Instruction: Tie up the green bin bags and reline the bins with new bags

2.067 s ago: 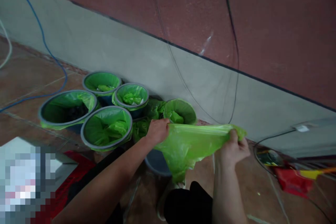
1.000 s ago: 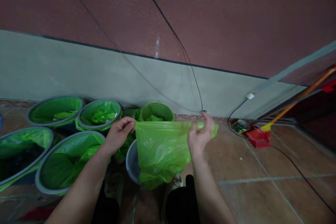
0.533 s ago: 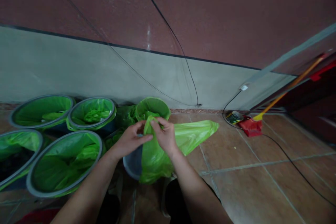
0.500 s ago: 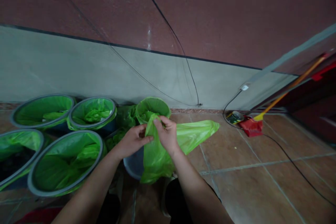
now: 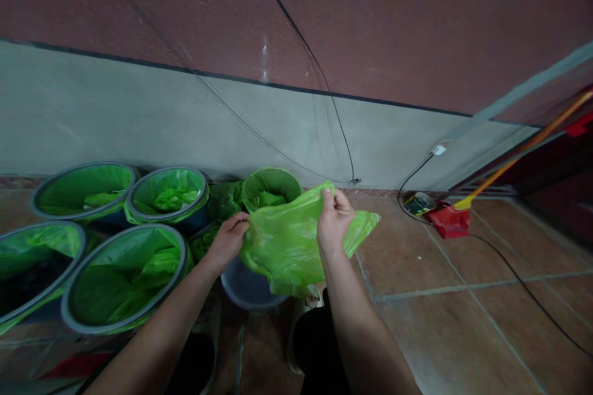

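Observation:
A light green plastic bag [image 5: 287,241] is stretched between my two hands, its loose tail trailing off to the right. My left hand [image 5: 229,237] pinches the bag's left corner. With thumb and fingers closed, my right hand [image 5: 334,216] grips its upper right edge. Under the bag stands a grey-blue bin [image 5: 252,290], its far part hidden by the plastic. Just behind is a small bin [image 5: 272,188] with a green liner and crumpled green plastic inside.
Several green-lined bins, one with a grey rim [image 5: 74,321], stand at the left. A red dustpan [image 5: 449,222] with an orange handle and a can [image 5: 419,203] lie at the right near the wall. A black cable [image 5: 519,278] crosses the tiled floor [image 5: 435,321].
My hands have moved apart, the right one going right and upward, the left one slightly left. The bag, bunched before, is now spread wide between them.

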Demonstrator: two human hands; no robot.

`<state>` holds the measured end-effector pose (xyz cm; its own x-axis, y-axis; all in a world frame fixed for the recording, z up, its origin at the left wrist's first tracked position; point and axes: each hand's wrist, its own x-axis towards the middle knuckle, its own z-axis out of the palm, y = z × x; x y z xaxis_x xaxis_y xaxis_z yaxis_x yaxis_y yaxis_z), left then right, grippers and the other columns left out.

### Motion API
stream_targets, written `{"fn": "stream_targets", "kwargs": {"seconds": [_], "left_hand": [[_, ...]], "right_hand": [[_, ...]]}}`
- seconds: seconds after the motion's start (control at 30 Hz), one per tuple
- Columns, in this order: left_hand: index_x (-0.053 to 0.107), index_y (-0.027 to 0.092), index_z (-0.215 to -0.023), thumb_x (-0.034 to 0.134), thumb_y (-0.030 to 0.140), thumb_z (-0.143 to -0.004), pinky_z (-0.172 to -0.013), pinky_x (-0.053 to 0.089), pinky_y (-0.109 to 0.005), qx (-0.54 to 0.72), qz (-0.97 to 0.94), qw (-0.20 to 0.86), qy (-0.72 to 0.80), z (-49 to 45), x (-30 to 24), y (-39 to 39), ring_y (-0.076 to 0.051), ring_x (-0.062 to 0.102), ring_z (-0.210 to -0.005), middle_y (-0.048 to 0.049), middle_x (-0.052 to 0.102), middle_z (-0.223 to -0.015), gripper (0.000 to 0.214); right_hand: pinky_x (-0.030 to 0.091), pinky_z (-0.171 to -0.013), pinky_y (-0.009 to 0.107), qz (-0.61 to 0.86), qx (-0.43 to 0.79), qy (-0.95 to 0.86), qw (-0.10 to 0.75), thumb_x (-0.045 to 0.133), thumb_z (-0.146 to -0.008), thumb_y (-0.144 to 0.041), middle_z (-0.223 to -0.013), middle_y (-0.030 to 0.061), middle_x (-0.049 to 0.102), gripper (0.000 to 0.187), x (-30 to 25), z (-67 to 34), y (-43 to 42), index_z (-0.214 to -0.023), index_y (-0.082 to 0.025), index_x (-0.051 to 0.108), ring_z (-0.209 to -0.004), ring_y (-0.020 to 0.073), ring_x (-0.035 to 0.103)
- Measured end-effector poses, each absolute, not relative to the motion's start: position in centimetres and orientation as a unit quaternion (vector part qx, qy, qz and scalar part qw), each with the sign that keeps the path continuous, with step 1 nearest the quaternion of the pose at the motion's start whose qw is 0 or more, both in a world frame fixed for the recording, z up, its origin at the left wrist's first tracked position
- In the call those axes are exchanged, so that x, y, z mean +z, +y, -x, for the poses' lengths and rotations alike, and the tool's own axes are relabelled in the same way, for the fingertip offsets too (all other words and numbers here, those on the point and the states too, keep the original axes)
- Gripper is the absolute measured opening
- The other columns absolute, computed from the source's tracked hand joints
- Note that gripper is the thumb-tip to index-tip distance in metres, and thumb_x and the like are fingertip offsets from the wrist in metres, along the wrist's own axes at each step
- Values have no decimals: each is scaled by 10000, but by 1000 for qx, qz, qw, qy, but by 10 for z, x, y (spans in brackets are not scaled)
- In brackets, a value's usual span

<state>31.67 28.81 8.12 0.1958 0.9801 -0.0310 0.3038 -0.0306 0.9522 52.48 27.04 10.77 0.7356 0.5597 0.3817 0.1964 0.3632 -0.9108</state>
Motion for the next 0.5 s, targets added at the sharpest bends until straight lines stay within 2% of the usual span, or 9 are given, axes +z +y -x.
{"fn": "stream_targets", "kwargs": {"seconds": [0.07,0.17,0.3,0.4,0.5], "left_hand": [[553,191,-734,466,392,-812,-607,397,-230,371,-605,485,511,-315,87,286,-130,486,-650,38,515,-654,233],[619,174,-843,561,516,-813,-638,447,-243,248,-651,580,421,-306,94,282,-146,557,-695,17,612,-738,348],[685,171,-981,751,457,-693,-741,511,-281,60,-703,629,325,-294,95,279,-203,655,-825,-15,725,-917,412],[712,178,-947,741,452,-716,-768,516,-277,50,-717,616,323,-284,97,283,-205,661,-862,-7,735,-915,359],[725,194,-958,747,414,-725,-749,508,-251,118,-698,615,347,-269,106,290,-179,653,-831,0,731,-895,321]], "right_hand": [[316,-542,223,553,97,-327,760,614,-815,-475,-602,-54,383,361,106,-532,271,-633,-179,516,-576,88,347],[297,-526,225,553,58,-277,784,623,-808,-467,-588,-65,320,390,101,-554,273,-591,-198,443,-560,85,313],[316,-521,229,553,35,-213,805,624,-784,-458,-580,-71,336,341,93,-585,273,-615,-198,483,-551,89,332],[334,-518,234,565,26,-191,802,622,-777,-455,-565,-72,350,346,89,-599,269,-594,-205,469,-541,92,349],[325,-497,229,583,28,-174,793,634,-776,-443,-540,-79,343,359,84,-607,267,-571,-208,455,-523,86,335]]}}
